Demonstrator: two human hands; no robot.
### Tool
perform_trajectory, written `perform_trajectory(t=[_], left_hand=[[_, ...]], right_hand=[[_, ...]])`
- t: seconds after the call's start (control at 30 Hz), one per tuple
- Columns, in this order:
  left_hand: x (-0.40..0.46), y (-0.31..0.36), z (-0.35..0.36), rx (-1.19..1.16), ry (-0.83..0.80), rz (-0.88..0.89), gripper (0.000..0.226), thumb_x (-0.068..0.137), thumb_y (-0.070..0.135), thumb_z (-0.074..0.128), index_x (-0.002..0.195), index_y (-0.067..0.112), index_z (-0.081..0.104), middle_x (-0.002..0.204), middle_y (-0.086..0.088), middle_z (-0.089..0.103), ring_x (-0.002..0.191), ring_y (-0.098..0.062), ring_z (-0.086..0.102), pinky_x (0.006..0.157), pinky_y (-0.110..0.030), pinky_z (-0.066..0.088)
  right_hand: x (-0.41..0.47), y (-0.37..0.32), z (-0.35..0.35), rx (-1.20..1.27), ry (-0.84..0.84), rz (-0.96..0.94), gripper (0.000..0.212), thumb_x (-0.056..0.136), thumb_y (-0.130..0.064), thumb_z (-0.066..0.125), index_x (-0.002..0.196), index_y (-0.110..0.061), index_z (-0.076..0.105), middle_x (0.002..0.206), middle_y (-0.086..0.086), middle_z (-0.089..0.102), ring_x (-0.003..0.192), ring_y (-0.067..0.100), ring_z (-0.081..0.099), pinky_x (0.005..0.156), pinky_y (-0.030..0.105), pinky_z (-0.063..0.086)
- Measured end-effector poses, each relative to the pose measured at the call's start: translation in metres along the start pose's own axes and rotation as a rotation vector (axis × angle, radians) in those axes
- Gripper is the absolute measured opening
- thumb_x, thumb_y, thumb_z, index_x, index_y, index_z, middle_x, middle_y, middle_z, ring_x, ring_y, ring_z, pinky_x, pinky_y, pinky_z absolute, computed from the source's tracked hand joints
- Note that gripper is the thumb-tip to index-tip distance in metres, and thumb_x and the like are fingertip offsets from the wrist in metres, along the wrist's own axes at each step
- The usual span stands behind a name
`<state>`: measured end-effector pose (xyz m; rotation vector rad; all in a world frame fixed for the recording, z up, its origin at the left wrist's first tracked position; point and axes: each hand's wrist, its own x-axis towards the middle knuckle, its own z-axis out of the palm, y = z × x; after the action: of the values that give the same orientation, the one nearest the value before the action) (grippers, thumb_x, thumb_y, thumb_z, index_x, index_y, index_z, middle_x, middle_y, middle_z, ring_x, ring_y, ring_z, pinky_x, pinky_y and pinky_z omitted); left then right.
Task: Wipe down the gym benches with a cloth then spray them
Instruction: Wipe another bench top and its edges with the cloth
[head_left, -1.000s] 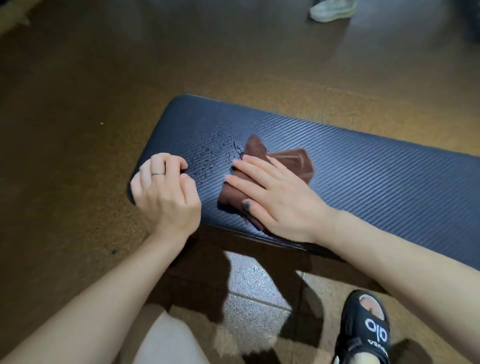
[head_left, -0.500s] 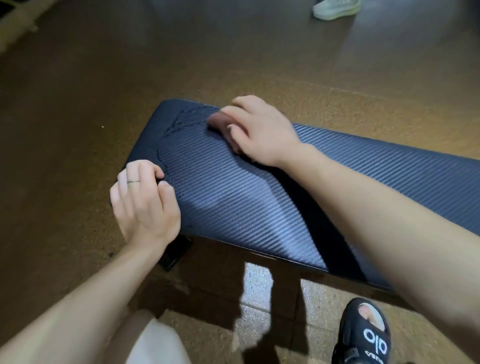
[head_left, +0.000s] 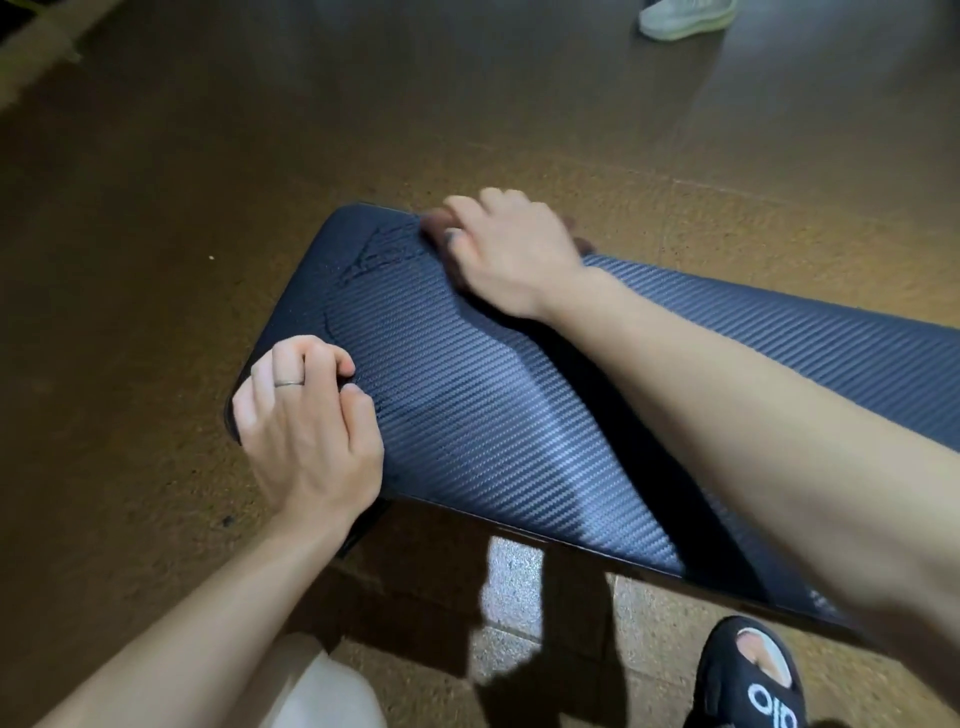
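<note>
Brown speckled floor (head_left: 156, 234) surrounds 1 dark bench (head_left: 467, 415) with a ribbed, woven-look pad; only 1 view shows it, from the head camera. Beyond the bench's far edge and past its rounded end the floor lies open, while near its front edge the floor turns to pale tiles crossed by shadows. On the bench, at the far edge near the rounded end, the right hand (head_left: 511, 254) presses down with curled fingers on 1 brown cloth (head_left: 434, 226), which is mostly hidden under it and blurred. A faint wet streak marks the pad just beside the cloth. At the bench's near corner the left hand (head_left: 306, 426) rests with fingers bent and loosely curled against the pad, holding nothing, 1 ring on a finger. Below the bench's front edge sits 1 black sandal (head_left: 753, 680). Well beyond the bench's far side stands 1 pale sneaker (head_left: 685, 21).
</note>
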<state>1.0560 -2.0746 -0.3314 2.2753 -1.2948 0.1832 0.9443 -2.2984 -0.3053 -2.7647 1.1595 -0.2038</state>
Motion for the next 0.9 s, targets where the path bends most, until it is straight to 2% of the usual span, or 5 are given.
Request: perform_trajectory(t=[0.13, 0.37, 0.5, 0.7, 0.9], left_hand=[[0.002, -0.004, -0.003, -0.004, -0.021, 0.015, 0.019, 0.083, 0.02, 0.04, 0.096, 0.017, 0.053, 0.109, -0.002, 0.052, 0.103, -0.027, 0.049, 0.096, -0.048, 0.035], [0.002, -0.004, -0.004, -0.018, -0.024, 0.002, 0.017, 0.083, 0.02, 0.039, 0.095, 0.017, 0.051, 0.11, -0.002, 0.053, 0.103, -0.027, 0.048, 0.096, -0.049, 0.036], [0.001, -0.004, -0.002, -0.005, -0.026, 0.01, 0.016, 0.084, 0.02, 0.042, 0.095, 0.016, 0.052, 0.108, -0.003, 0.052, 0.102, -0.027, 0.048, 0.095, -0.049, 0.036], [0.003, -0.003, -0.002, 0.017, -0.03, 0.002, 0.02, 0.083, 0.025, 0.041, 0.094, 0.015, 0.055, 0.107, -0.004, 0.054, 0.101, -0.027, 0.05, 0.093, -0.048, 0.037], [0.001, -0.006, -0.001, -0.056, 0.023, 0.002, 0.013, 0.08, 0.018, 0.047, 0.091, 0.016, 0.054, 0.101, -0.001, 0.055, 0.096, -0.023, 0.051, 0.089, -0.04, 0.036]], right_hand=[[0.03, -0.023, 0.001, 0.113, -0.072, -0.032, 0.044, 0.108, -0.044, 0.028, 0.14, -0.022, 0.049, 0.131, 0.01, 0.059, 0.122, 0.032, 0.055, 0.092, 0.045, 0.042], [-0.07, 0.087, -0.026, 0.117, -0.068, 0.104, 0.042, 0.102, -0.052, 0.026, 0.133, -0.039, 0.05, 0.115, -0.002, 0.06, 0.114, 0.023, 0.057, 0.092, 0.048, 0.049], [-0.093, 0.107, -0.027, 0.035, -0.028, 0.158, 0.041, 0.106, -0.047, 0.027, 0.138, -0.033, 0.048, 0.119, 0.003, 0.06, 0.116, 0.027, 0.054, 0.088, 0.044, 0.044], [-0.005, 0.015, 0.002, 0.003, 0.026, 0.071, 0.044, 0.108, -0.042, 0.026, 0.137, -0.019, 0.051, 0.129, 0.014, 0.06, 0.118, 0.035, 0.055, 0.092, 0.047, 0.044], [0.042, -0.071, 0.025, -0.059, 0.06, -0.069, 0.043, 0.106, -0.038, 0.03, 0.141, -0.02, 0.048, 0.14, 0.007, 0.055, 0.129, 0.03, 0.048, 0.101, 0.049, 0.039]])
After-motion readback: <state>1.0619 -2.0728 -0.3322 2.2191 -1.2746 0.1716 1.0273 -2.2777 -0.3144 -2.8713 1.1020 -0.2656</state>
